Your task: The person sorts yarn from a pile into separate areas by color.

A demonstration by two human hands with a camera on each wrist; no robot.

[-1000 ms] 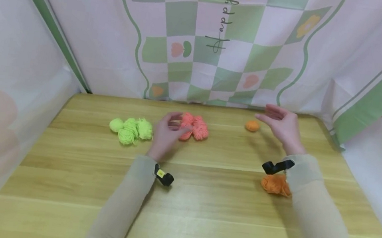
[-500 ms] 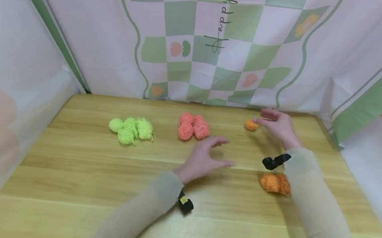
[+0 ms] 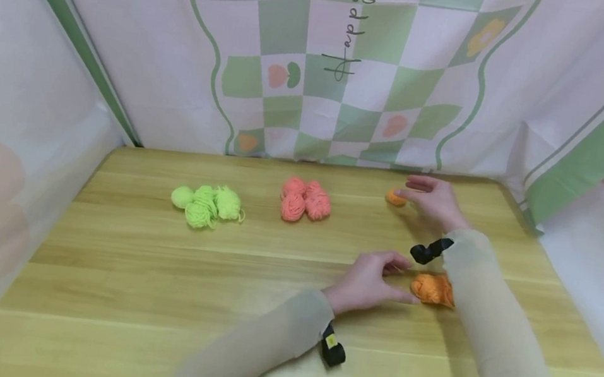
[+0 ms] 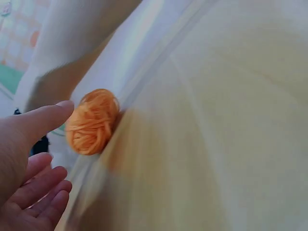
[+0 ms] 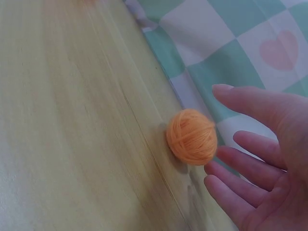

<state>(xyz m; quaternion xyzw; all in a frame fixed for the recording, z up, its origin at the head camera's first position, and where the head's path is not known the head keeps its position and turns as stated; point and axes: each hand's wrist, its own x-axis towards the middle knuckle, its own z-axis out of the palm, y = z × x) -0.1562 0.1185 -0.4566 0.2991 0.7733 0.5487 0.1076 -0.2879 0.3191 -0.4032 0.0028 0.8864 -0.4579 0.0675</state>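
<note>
My left hand (image 3: pixel 366 283) reaches right over the table, thumb and fingers spread beside an orange yarn bundle (image 3: pixel 432 289). In the left wrist view that wound orange yarn (image 4: pixel 93 122) lies just past the thumb tip, with nothing in the hand. Near the far edge, my right hand (image 3: pixel 436 201) hovers by a small orange yarn ball (image 3: pixel 395 197). The right wrist view shows the round yarn ball (image 5: pixel 192 137) close to the fingertips, the thumb held apart; whether a finger touches it I cannot tell. My right forearm partly covers the orange bundle.
Coral yarn bundles (image 3: pixel 306 202) lie near the back middle of the wooden table (image 3: pixel 150 296). Lime-green yarn balls (image 3: pixel 207 204) sit farther left, one with a loose strand. A printed curtain (image 3: pixel 323 115) hangs along the back edge, with cloth on both sides.
My left hand has swung from the coral yarn rightward and nearer, over to the orange bundle. The right hand has shifted slightly left and down toward the small orange ball.
</note>
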